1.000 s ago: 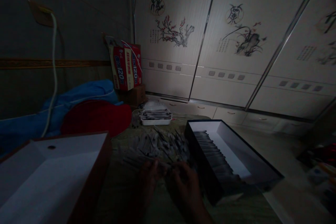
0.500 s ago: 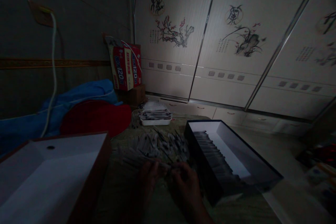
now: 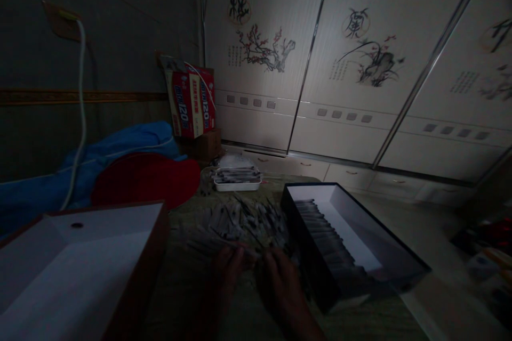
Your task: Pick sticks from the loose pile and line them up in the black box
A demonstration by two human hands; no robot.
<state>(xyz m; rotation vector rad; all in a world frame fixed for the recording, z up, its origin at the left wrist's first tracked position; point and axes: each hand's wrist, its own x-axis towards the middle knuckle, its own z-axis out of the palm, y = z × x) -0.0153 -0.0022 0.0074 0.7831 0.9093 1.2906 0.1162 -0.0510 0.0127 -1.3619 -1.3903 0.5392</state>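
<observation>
Close together at the front of the table, my left hand (image 3: 227, 266) and my right hand (image 3: 280, 279) are both closed, with bent fingers. Between their fingertips is a slim, pale pen (image 3: 251, 252), lying roughly crosswise; dim light blurs its ends. Just beyond my hands spreads a loose heap of clear and dark pens (image 3: 236, 218). To the right of my right hand stands a dark open box (image 3: 384, 234) with a white inside, where a row of similar pens (image 3: 326, 234) lies side by side.
A brown-edged box (image 3: 92, 261) with a white inside stands at the left. Farther back sits a white tray (image 3: 239, 186) of pens. Behind are a red round thing (image 3: 146, 178), blue cloth (image 3: 132, 138) and a red carton (image 3: 192, 101). A white cable (image 3: 82, 90) hangs at the left.
My right hand has turned slightly, and its fingers have come down closer over the pen. My left hand, the boxes and the heap look nearly the same.
</observation>
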